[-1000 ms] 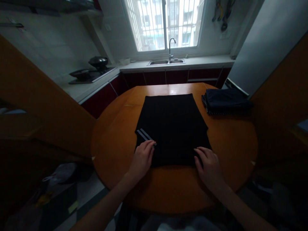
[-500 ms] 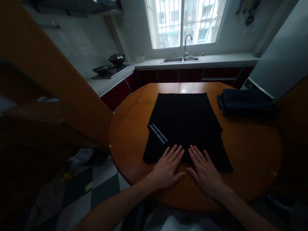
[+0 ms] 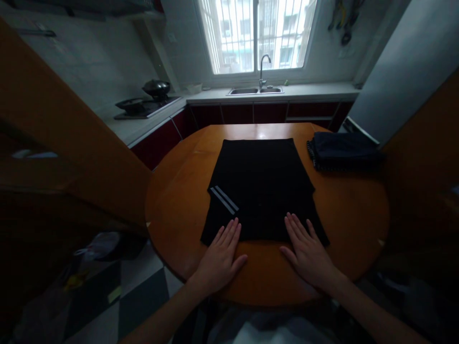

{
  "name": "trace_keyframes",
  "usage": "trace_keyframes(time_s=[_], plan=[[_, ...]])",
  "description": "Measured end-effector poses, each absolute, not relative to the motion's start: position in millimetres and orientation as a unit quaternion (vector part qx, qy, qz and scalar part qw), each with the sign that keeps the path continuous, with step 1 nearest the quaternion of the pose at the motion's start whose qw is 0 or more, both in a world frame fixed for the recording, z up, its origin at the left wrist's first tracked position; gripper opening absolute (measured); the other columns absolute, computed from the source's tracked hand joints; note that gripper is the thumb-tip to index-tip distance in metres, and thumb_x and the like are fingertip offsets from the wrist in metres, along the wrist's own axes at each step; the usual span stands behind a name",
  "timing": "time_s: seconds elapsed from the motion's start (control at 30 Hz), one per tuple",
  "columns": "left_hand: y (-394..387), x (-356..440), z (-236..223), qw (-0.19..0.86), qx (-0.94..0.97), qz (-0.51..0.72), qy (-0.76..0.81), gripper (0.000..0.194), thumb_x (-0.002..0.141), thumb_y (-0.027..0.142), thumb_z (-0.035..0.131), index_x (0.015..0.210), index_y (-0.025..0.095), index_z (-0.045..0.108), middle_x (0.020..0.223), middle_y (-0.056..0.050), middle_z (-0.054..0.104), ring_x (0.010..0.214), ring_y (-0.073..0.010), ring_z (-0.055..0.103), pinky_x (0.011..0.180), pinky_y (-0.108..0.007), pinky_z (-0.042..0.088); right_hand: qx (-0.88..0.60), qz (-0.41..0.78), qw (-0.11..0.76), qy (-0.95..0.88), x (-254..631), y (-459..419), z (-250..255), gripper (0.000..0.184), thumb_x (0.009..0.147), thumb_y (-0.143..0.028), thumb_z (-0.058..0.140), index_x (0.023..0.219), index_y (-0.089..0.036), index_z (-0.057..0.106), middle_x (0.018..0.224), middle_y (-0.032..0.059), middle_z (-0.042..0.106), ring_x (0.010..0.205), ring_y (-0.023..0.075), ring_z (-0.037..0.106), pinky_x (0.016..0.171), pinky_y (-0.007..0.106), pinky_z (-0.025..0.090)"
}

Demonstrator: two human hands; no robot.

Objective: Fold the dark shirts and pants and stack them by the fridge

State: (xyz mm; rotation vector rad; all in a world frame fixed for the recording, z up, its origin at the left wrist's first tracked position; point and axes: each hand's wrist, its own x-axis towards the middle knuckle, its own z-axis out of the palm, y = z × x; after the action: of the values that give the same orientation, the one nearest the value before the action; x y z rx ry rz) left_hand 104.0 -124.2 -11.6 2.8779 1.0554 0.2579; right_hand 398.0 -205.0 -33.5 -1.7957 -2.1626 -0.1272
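Observation:
A black garment (image 3: 261, 177) lies spread flat on the wooden table (image 3: 175, 205), with two pale stripes (image 3: 224, 199) slanting across its left side. Its exact kind cannot be told. My left hand (image 3: 220, 258) rests flat with fingers stretched out, their tips on the near left part of the cloth just below the stripes. On the near right part, my right hand (image 3: 306, 251) also lies flat, its thumb apart from the fingers. Neither hand grips anything. Both palms are over the table's near edge area.
A stack of folded dark cloth (image 3: 344, 150) sits at the table's right rear. Beyond are a counter with a sink (image 3: 247, 91), a stove with a wok (image 3: 156, 88), and a window. A wooden post stands left, a fridge (image 3: 380, 71) right. Bags lie on the checkered floor.
My hands have moved apart, the left one sliding leftward along the cloth's near edge. The near right corner of the garment looks straighter. The camera view has shifted slightly to the right.

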Motion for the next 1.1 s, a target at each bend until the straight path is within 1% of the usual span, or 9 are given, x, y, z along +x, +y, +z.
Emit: trace_keyframes(time_s=[0.1, 0.23, 0.33, 0.47, 0.63, 0.8, 0.9, 1.0, 1.1], plan=[[-124.9, 103.7, -12.9, 0.027, 0.932, 0.102, 0.346, 0.081, 0.1, 0.046, 0.049, 0.161, 0.016, 0.005, 0.165, -0.015, 0.017, 0.151, -0.0288, 0.021, 0.12, -0.05, 0.029, -0.667, -0.066, 0.179, -0.72, 402.8, -211.4, -36.4, 0.082, 0.1, -0.045, 0.043, 0.161, -0.013, -0.003, 0.163, 0.0181, 0.025, 0.151, 0.0309, 0.021, 0.12, 0.058, 0.02], [-122.8, 95.5, -12.1, 0.015, 0.909, 0.179, 0.377, 0.07, 0.101, 0.03, 0.047, 0.161, 0.02, 0.012, 0.163, -0.014, 0.025, 0.15, -0.0289, 0.024, 0.119, -0.053, 0.032, -0.709, -0.095, 0.247, -0.653, 428.0, -222.4, -41.6, 0.071, 0.102, -0.032, 0.036, 0.161, -0.016, 0.0, 0.163, 0.0172, 0.025, 0.151, 0.0308, 0.021, 0.119, 0.06, 0.024], [-113.7, 76.1, -9.6, 0.023, 0.911, 0.203, 0.359, 0.061, 0.101, 0.029, 0.048, 0.158, 0.024, 0.026, 0.159, -0.011, 0.038, 0.147, -0.0285, 0.032, 0.117, -0.055, 0.035, -0.714, -0.102, 0.295, -0.627, 457.4, -231.8, -44.1, 0.066, 0.102, -0.029, 0.037, 0.161, -0.021, 0.009, 0.162, 0.0149, 0.029, 0.15, 0.0303, 0.024, 0.118, 0.062, 0.026], [-96.1, 41.0, -1.5, 0.037, 0.937, 0.184, 0.295, 0.044, 0.101, 0.029, 0.05, 0.145, 0.03, 0.05, 0.151, -0.006, 0.05, 0.142, -0.0265, 0.043, 0.114, -0.051, 0.042, -0.696, -0.079, 0.318, -0.638, 477.7, -244.0, -42.5, 0.062, 0.101, -0.027, 0.042, 0.159, -0.024, 0.021, 0.16, 0.013, 0.034, 0.149, 0.0286, 0.03, 0.117, 0.059, 0.032], [-84.5, 14.8, 8.6, 0.049, 0.953, 0.167, 0.248, 0.037, 0.103, 0.028, 0.048, 0.138, 0.035, 0.059, 0.144, -0.002, 0.058, 0.136, -0.0235, 0.051, 0.108, -0.042, 0.05, -0.595, -0.019, 0.259, -0.761, 461.3, -248.2, -31.8, 0.058, 0.099, -0.02, 0.045, 0.155, -0.027, 0.033, 0.159, 0.0073, 0.038, 0.148, 0.0243, 0.03, 0.118, 0.053, 0.034], [-81.6, 14.9, 9.1, 0.047, 0.961, 0.128, 0.242, 0.043, 0.102, 0.019, 0.043, 0.14, 0.034, 0.057, 0.146, -0.003, 0.056, 0.138, -0.0236, 0.048, 0.109, -0.044, 0.05, -0.545, 0.013, 0.181, -0.818, 449.5, -236.1, -23.9, 0.058, 0.098, -0.021, 0.047, 0.155, -0.024, 0.034, 0.159, 0.0072, 0.037, 0.149, 0.0254, 0.028, 0.119, 0.056, 0.03], [-79.5, 18.9, 9.1, 0.02, 0.964, 0.12, 0.238, 0.042, 0.102, 0.018, 0.042, 0.138, 0.031, 0.059, 0.142, -0.004, 0.059, 0.136, -0.0231, 0.051, 0.109, -0.044, 0.049, -0.554, -0.003, 0.164, -0.816, 453.4, -229.4, -25.8, 0.056, 0.098, -0.021, 0.046, 0.153, -0.022, 0.037, 0.158, 0.0082, 0.039, 0.148, 0.026, 0.03, 0.118, 0.056, 0.033], [-76.5, 21.2, 10.5, -0.008, 0.968, 0.102, 0.228, 0.039, 0.102, 0.017, 0.042, 0.131, 0.028, 0.065, 0.139, -0.004, 0.062, 0.133, -0.0227, 0.053, 0.109, -0.043, 0.05, -0.56, -0.037, 0.149, -0.814, 461.1, -226.1, -28.5, 0.049, 0.098, -0.019, 0.046, 0.147, -0.023, 0.048, 0.157, 0.0078, 0.04, 0.148, 0.0263, 0.031, 0.115, 0.055, 0.037], [-73.0, 21.3, 13.3, -0.019, 0.972, 0.069, 0.222, 0.041, 0.099, 0.013, 0.044, 0.131, 0.029, 0.065, 0.143, -0.002, 0.058, 0.138, -0.0228, 0.049, 0.112, -0.044, 0.047, -0.549, -0.077, 0.131, -0.821, 469.3, -224.0, -29.6, 0.043, 0.097, -0.017, 0.048, 0.139, -0.023, 0.057, 0.157, 0.0078, 0.041, 0.147, 0.027, 0.032, 0.114, 0.054, 0.038]])
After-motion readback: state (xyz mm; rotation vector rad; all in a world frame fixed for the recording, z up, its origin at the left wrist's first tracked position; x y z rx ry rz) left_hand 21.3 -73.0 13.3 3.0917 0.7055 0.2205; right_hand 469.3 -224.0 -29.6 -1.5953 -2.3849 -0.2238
